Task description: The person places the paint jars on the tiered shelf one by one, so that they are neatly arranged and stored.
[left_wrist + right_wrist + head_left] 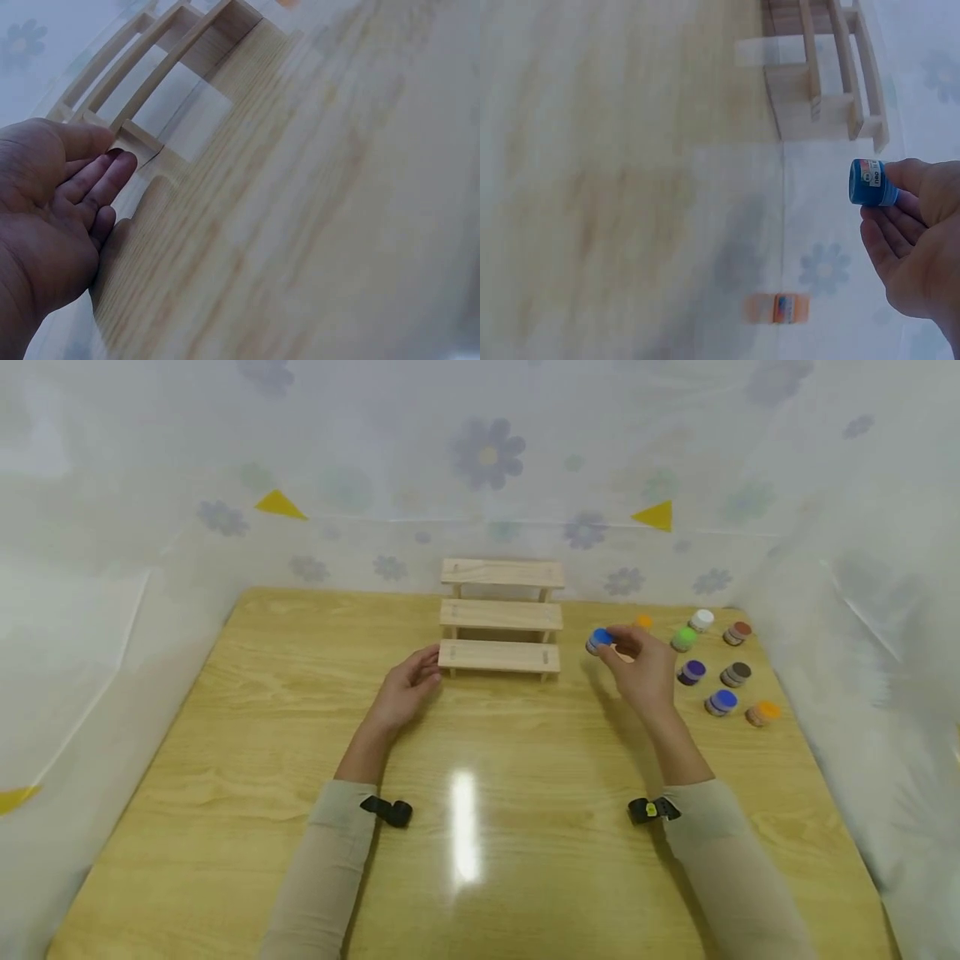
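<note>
- Right hand (pixel 641 672): fingers pinch a blue jar (pixel 871 183), right of the shelf (pixel 501 614).
- Left hand (pixel 405 691): loosely bent fingers at the shelf's left end.
- Likely shelving the jar; next calls for a level set-down.

Head view: downward; wrist views share shelf (pixel 500 614).

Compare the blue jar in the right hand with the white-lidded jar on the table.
The blue jar has a blue lid; the white-lidded jar, a white one. The right hand grips the blue jar, while the white-lidded jar stands untouched on the table. The blue jar is nearer the three-step wooden rack than the white-lidded jar. Both are small, round and lidded.
</note>
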The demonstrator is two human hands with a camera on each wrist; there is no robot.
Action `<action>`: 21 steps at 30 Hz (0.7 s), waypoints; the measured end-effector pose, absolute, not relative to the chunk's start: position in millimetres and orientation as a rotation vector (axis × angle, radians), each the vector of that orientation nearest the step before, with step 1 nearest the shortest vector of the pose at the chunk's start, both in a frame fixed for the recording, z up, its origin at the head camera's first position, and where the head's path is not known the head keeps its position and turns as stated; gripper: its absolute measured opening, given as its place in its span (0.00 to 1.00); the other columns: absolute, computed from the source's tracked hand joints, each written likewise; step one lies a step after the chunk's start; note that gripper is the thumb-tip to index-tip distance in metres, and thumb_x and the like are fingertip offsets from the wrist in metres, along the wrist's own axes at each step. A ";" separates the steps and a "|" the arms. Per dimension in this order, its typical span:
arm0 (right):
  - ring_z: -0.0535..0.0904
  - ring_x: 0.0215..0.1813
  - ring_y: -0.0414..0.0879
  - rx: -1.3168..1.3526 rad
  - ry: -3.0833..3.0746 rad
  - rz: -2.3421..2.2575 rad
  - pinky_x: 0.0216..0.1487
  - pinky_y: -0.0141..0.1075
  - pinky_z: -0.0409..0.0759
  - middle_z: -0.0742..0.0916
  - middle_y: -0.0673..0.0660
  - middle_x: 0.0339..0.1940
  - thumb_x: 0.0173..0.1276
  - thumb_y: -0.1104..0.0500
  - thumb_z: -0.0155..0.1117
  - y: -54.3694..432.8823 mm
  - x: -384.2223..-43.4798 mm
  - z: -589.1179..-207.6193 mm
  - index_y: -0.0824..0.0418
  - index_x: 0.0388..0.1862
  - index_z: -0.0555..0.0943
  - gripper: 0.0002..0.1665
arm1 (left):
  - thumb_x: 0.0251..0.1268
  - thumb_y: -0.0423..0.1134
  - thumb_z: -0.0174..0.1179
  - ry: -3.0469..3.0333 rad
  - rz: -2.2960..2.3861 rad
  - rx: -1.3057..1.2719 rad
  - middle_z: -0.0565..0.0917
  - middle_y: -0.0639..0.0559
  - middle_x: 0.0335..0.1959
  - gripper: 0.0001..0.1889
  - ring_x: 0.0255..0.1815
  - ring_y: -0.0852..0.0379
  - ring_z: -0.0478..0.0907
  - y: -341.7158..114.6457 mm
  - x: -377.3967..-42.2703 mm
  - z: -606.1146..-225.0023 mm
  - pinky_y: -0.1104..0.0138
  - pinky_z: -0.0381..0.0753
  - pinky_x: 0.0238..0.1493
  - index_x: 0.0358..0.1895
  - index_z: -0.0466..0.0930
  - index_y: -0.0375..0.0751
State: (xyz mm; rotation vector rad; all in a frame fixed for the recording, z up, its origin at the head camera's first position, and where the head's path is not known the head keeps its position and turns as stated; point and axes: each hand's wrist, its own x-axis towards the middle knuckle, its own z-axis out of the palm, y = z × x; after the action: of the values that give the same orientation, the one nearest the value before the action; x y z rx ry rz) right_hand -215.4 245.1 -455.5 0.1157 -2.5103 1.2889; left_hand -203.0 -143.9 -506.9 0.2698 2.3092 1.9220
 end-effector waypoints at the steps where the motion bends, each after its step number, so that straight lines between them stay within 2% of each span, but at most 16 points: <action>1: 0.87 0.57 0.57 0.142 -2.499 1.294 0.62 0.49 0.86 0.90 0.62 0.55 0.74 0.57 0.73 239.9 -217.8 -453.3 0.64 0.61 0.86 0.20 | 0.82 0.30 0.57 2.307 1.927 0.264 0.77 0.41 0.72 0.28 0.72 0.44 0.75 -144.4 -203.0 -506.8 0.53 0.74 0.75 0.80 0.67 0.41; 8: 0.87 0.57 0.56 0.279 -2.426 1.378 0.63 0.50 0.85 0.90 0.63 0.54 0.73 0.59 0.75 204.2 -233.6 -434.9 0.66 0.59 0.87 0.19 | 0.82 0.32 0.57 2.280 1.944 0.263 0.77 0.41 0.72 0.28 0.72 0.44 0.74 -143.1 -204.8 -507.6 0.52 0.74 0.75 0.81 0.67 0.41; 14: 0.86 0.57 0.58 0.465 -2.387 1.412 0.64 0.49 0.85 0.90 0.64 0.55 0.73 0.63 0.73 177.7 -255.4 -421.6 0.69 0.59 0.86 0.18 | 0.81 0.29 0.57 2.273 1.973 0.265 0.77 0.39 0.71 0.28 0.72 0.43 0.75 -136.7 -205.0 -505.7 0.53 0.74 0.75 0.80 0.67 0.40; 21: 0.87 0.59 0.56 0.583 -2.401 1.429 0.64 0.44 0.85 0.89 0.63 0.58 0.76 0.63 0.70 155.1 -278.3 -405.5 0.68 0.62 0.84 0.19 | 0.81 0.28 0.56 2.251 1.976 0.279 0.78 0.37 0.70 0.28 0.72 0.43 0.75 -128.4 -206.4 -503.9 0.54 0.75 0.74 0.80 0.67 0.38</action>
State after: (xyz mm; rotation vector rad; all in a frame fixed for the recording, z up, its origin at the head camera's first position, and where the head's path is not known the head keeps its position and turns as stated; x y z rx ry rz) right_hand -278.3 155.1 -405.5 0.5830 -2.4007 1.4293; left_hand -206.4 -128.4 -503.9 0.2791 2.2505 1.9765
